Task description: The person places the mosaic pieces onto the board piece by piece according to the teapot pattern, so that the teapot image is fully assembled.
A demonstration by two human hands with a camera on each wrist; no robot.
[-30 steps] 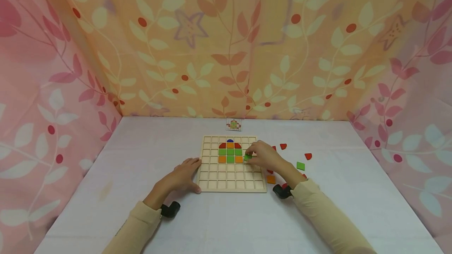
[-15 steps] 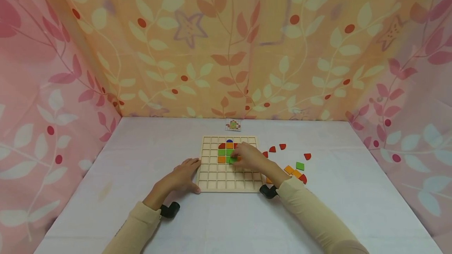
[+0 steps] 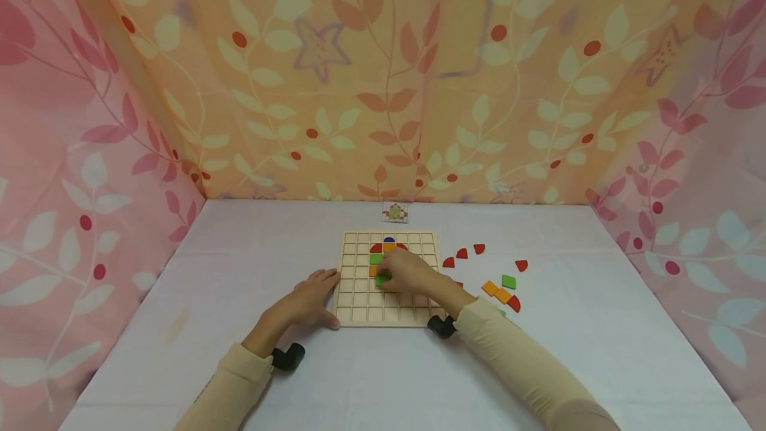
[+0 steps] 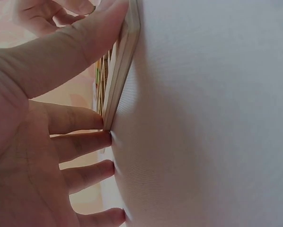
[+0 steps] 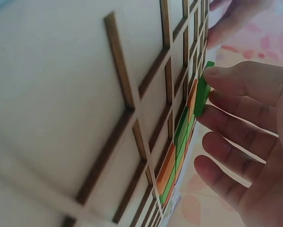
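Note:
My right hand (image 3: pixel 411 273) pinches a green square tile (image 5: pixel 204 90) between thumb and fingers, tilted just over the wooden grid board (image 3: pixel 362 314). In the head view the green tile (image 3: pixel 382 281) is near the lower left of the coloured pattern, which my hand partly covers. Visible there are a blue half-round piece (image 3: pixel 389 240), an orange square (image 3: pixel 389 247), red rounded pieces and a green square (image 3: pixel 376 259). With fingers spread and nearly straight, my left hand (image 3: pixel 308 299) touches the board's left edge; its thumb (image 4: pixel 80 49) rests by the near corner.
Right of the board lie loose red quarter-round pieces (image 3: pixel 462 253), orange squares (image 3: pixel 489 288) and a green square (image 3: pixel 509 281). A small pattern card (image 3: pixel 395 212) lies behind the board. Floral cloth (image 3: pixel 383 85) walls the white table on the back and both sides.
My right hand has carried the green tile leftward across the board, from the right of the pattern to its lower left. The left hand has stayed at the board's edge.

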